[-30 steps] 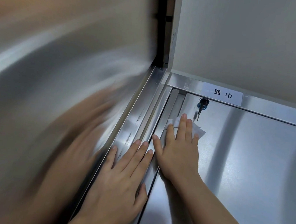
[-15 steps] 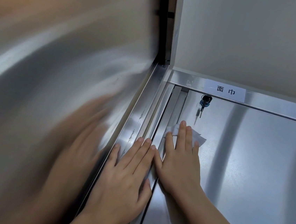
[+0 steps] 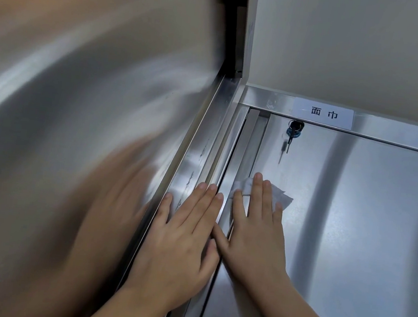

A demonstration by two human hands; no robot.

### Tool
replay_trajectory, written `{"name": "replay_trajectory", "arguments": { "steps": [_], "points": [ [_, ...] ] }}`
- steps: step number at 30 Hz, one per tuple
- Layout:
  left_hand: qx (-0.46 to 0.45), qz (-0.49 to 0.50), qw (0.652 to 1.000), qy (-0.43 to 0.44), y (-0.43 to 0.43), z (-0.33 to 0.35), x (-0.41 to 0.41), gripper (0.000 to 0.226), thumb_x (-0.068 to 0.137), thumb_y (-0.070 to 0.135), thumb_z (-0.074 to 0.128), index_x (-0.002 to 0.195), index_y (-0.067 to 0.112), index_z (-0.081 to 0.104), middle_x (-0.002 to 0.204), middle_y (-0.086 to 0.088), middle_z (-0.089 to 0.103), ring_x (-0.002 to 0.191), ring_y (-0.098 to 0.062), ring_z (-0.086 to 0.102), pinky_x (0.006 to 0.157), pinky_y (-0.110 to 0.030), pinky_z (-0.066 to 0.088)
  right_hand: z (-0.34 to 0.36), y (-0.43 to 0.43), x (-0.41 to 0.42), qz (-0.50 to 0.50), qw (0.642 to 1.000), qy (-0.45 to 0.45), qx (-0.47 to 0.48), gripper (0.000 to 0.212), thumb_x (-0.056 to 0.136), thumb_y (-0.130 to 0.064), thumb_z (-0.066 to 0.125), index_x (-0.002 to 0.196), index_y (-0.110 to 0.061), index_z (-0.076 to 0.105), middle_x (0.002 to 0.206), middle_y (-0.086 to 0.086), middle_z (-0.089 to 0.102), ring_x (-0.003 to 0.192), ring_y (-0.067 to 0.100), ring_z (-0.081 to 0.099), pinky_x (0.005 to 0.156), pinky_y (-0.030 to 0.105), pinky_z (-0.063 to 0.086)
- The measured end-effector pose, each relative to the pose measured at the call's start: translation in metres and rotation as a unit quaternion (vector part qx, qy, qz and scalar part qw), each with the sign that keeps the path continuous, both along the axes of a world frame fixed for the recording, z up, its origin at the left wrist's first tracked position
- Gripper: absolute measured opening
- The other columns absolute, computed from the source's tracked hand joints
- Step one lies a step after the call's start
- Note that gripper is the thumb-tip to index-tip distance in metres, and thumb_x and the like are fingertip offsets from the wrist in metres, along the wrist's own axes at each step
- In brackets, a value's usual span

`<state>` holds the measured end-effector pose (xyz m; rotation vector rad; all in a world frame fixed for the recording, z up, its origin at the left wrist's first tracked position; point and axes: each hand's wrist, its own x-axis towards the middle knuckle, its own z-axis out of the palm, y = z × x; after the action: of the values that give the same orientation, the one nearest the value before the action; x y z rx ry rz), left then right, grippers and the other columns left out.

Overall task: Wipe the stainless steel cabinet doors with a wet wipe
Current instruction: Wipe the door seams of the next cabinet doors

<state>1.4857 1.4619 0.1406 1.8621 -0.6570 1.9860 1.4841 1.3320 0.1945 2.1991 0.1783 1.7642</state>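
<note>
Head view, right hand (image 3: 254, 235) flat on wipe (image 3: 283, 198), left hand (image 3: 181, 238) flat, door (image 3: 363, 226) seemingly shut

White wipe (image 3: 283, 197), seemingly crumpled, on steel door (image 3: 350, 225)

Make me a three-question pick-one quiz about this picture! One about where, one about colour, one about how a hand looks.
1. Where is the wet wipe? A. in a bucket B. under the right hand C. on the floor
2. What colour is the wet wipe? A. white B. green C. red
3. How are the left hand's fingers? A. in a fist B. crossed C. straight and flat

1 B: it presses the wet wipe on the cabinet door. 2 A: plainly white. 3 C: flat on the steel frame.
</note>
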Motion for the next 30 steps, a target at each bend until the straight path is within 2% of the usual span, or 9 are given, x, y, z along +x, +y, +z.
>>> {"name": "replay_trajectory", "arguments": {
  "steps": [12,16,20,23,30],
  "points": [
    [-0.001,-0.009,1.000,-0.002,0.000,-0.001,0.001,0.058,0.079,0.026,0.041,0.134,0.007,0.049,0.141,-0.005,0.046,0.134,-0.021,0.036,0.106,-0.045,0.024,-0.021,0.002,-0.002,-0.016,1.000,-0.011,-0.004,0.068,0.082,-0.051,0.030,0.119,-0.003,0.062,0.140,0.028,0.038,0.127,0.043,0.040,0.092,0.056,0.042],
    [-0.001,0.000,1.000,-0.003,0.000,-0.001,0.001,0.059,0.079,0.027,0.041,0.134,0.008,0.048,0.141,-0.005,0.045,0.134,-0.020,0.036,0.110,-0.048,0.025,-0.031,0.002,0.000,-0.007,1.000,-0.020,-0.005,0.064,0.085,-0.045,0.029,0.119,-0.002,0.061,0.139,0.029,0.039,0.127,0.045,0.040,0.092,0.057,0.042],
    [-0.001,0.012,1.000,-0.003,-0.001,-0.001,0.001,0.058,0.079,0.027,0.040,0.133,0.007,0.050,0.140,-0.006,0.046,0.133,-0.022,0.037,0.103,-0.055,0.024,-0.040,0.001,0.002,0.000,0.999,-0.034,-0.006,0.060,0.088,-0.042,0.029,0.120,-0.002,0.060,0.140,0.029,0.038,0.129,0.044,0.038,0.093,0.055,0.042],
    [0.002,0.015,1.000,0.000,0.000,-0.001,0.000,0.058,0.080,0.027,0.039,0.133,0.006,0.050,0.140,-0.007,0.046,0.133,-0.023,0.037,0.103,-0.055,0.025,-0.047,0.000,0.003,0.012,0.999,-0.042,-0.009,0.058,0.088,-0.040,0.031,0.119,-0.002,0.061,0.140,0.029,0.038,0.129,0.043,0.038,0.094,0.055,0.041],
    [0.002,0.017,1.000,-0.009,0.000,-0.002,0.000,0.055,0.083,0.024,0.036,0.133,0.006,0.049,0.140,-0.008,0.046,0.133,-0.023,0.034,0.103,-0.056,0.019,-0.060,-0.004,0.003,-0.001,1.000,-0.022,-0.016,0.067,0.085,-0.051,0.033,0.125,-0.003,0.056,0.144,0.027,0.032,0.133,0.042,0.032,0.098,0.055,0.040]
  ]
}}
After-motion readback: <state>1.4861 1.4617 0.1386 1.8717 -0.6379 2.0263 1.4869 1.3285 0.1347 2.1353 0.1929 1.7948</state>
